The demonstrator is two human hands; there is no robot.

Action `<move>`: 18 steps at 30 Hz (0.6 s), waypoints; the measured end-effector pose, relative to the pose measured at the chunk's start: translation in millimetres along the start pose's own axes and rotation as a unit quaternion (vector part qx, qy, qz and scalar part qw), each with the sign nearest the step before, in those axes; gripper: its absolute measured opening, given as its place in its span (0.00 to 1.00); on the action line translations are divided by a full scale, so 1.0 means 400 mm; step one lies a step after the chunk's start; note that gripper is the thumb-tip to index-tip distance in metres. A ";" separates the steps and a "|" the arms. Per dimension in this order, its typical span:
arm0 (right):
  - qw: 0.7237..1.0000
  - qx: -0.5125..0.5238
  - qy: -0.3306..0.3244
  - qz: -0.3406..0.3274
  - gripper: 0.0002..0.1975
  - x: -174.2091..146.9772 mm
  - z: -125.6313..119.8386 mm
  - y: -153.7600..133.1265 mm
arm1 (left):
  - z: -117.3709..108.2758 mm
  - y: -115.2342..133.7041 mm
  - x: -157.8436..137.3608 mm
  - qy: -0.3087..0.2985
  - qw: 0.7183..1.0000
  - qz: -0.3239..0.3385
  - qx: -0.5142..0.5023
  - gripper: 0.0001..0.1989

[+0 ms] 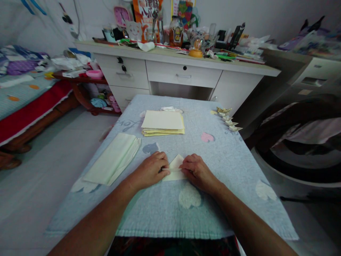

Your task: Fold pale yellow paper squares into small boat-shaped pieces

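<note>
A small cream sheet of paper [174,175] lies on the cloth-covered table, its top folded to a point and a strip along its middle raised in a fold. My left hand [153,167] pinches the left end of that fold between thumb and fingers. At the right end, my right hand [197,171] has its fingers closed on the paper too. Beyond the hands sits a stack of cream and yellow paper [162,120]. Left of my left hand lies a folded pale green paper bundle [113,156].
Several small folded paper pieces [229,121] stand in a row at the table's far right. A light blue cloth [170,220] with hearts covers the table. Behind is a white desk [183,73] crowded with jars and clutter. A washing machine [301,142] stands right, a bed [32,106] left.
</note>
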State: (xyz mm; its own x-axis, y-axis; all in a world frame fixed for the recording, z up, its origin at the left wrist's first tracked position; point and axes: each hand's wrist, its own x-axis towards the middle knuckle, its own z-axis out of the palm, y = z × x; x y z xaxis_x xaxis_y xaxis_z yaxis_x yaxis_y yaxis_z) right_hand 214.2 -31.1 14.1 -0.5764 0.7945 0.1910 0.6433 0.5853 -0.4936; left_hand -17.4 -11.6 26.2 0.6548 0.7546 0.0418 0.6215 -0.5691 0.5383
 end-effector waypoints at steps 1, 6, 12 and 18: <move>1.000 0.004 0.000 0.006 0.06 0.001 -0.001 0.000 | 0.000 -0.001 0.000 -0.001 1.000 -0.002 0.001 0.05; 1.000 0.020 0.008 0.019 0.05 0.007 0.000 0.001 | -0.001 0.004 0.003 -0.005 1.000 -0.017 -0.005 0.05; 1.000 0.010 0.008 0.023 0.04 0.010 0.002 0.000 | 0.015 0.019 0.015 0.013 0.999 -0.026 -0.015 0.05; 1.000 0.002 0.006 0.013 0.05 0.010 0.002 -0.005 | 0.039 0.016 0.024 0.013 1.000 0.001 -0.005 0.06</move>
State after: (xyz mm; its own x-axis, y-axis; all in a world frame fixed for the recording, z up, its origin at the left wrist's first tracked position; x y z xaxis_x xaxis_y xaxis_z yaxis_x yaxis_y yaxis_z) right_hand 210.4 -29.2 15.2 -0.5535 0.8112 0.1887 0.6557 0.5641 -0.5018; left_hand -0.3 -13.1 17.0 0.6444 0.7619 0.0650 0.6157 -0.5674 0.5467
